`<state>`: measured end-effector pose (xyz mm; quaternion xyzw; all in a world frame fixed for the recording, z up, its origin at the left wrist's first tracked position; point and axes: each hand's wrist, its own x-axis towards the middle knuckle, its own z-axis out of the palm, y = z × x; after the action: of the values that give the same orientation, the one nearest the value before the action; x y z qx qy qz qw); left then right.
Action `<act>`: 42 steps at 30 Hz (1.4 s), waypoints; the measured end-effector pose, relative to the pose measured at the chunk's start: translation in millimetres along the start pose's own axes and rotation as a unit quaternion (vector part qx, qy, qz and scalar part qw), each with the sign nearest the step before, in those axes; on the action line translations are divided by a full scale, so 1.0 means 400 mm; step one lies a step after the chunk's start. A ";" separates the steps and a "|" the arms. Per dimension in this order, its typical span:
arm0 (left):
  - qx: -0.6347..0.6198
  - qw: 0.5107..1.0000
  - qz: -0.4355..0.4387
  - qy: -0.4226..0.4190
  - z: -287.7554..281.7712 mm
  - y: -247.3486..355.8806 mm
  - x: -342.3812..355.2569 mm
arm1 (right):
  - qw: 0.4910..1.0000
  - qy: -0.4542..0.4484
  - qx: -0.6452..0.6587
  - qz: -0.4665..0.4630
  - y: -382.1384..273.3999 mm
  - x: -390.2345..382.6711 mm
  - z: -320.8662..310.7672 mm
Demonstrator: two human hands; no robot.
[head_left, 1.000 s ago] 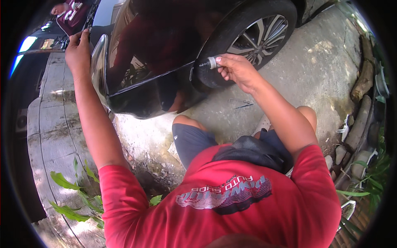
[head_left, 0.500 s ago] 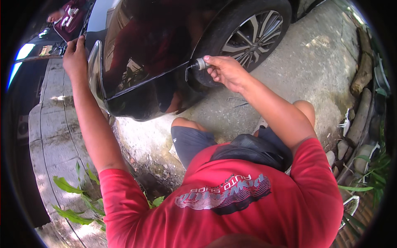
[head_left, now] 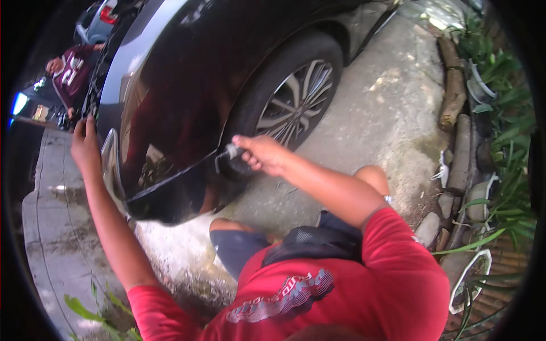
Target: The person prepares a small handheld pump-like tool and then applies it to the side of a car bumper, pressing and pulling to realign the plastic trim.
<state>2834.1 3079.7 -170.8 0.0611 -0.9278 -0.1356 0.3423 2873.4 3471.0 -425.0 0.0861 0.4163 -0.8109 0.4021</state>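
My right hand point(head_left: 261, 154) is closed around a short grey cylindrical tool point(head_left: 231, 151). A thin dark hooked piece shows at the tool's far end, by the wheel-arch edge of a black car point(head_left: 179, 102). There, a seam point(head_left: 173, 177) runs between the fender and the lower bumper panel point(head_left: 170, 199). My left hand point(head_left: 85, 148) reaches to the car's front edge beside the clear lamp point(head_left: 110, 162). Its fingers point upward with a gap between them, and I see nothing held in them. The fingertips' exact contact is too small to tell.
Right of my right hand is the wheel point(head_left: 296, 102). A person in a maroon shirt point(head_left: 73, 74) stands at the far left, with another vehicle point(head_left: 99, 21) behind. Concrete slabs point(head_left: 54, 210) lie at left; logs point(head_left: 453, 82), stones and plants point(head_left: 506, 142) line the right.
The view has shifted, so the car and both hands sit lower and further left. More of the person in maroon shows. My right hand still grips the tool near the wheel arch.
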 end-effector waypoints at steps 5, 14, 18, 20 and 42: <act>0.004 0.999 0.012 0.035 -0.001 -0.011 -0.035 | 0.985 0.015 -0.174 0.012 -0.026 -0.005 0.029; 0.008 0.999 0.011 0.034 0.010 0.022 -0.039 | 0.999 0.008 -0.041 -0.013 0.002 0.000 0.027; 0.009 0.999 0.010 0.052 -0.011 -0.017 -0.039 | 0.996 -0.052 0.066 -0.015 0.026 -0.010 0.038; 0.013 1.000 0.000 0.020 0.009 0.038 -0.022 | 0.992 -0.083 0.077 -0.047 0.032 -0.012 -0.004; 0.037 0.998 -0.018 0.040 0.000 0.053 -0.020 | 0.988 0.060 -0.133 0.053 -0.042 -0.032 0.043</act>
<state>2839.6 3101.7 -169.5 0.0957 -0.9165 -0.1048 0.3739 2872.9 3471.2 -397.6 0.1018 0.5389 -0.7192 0.4267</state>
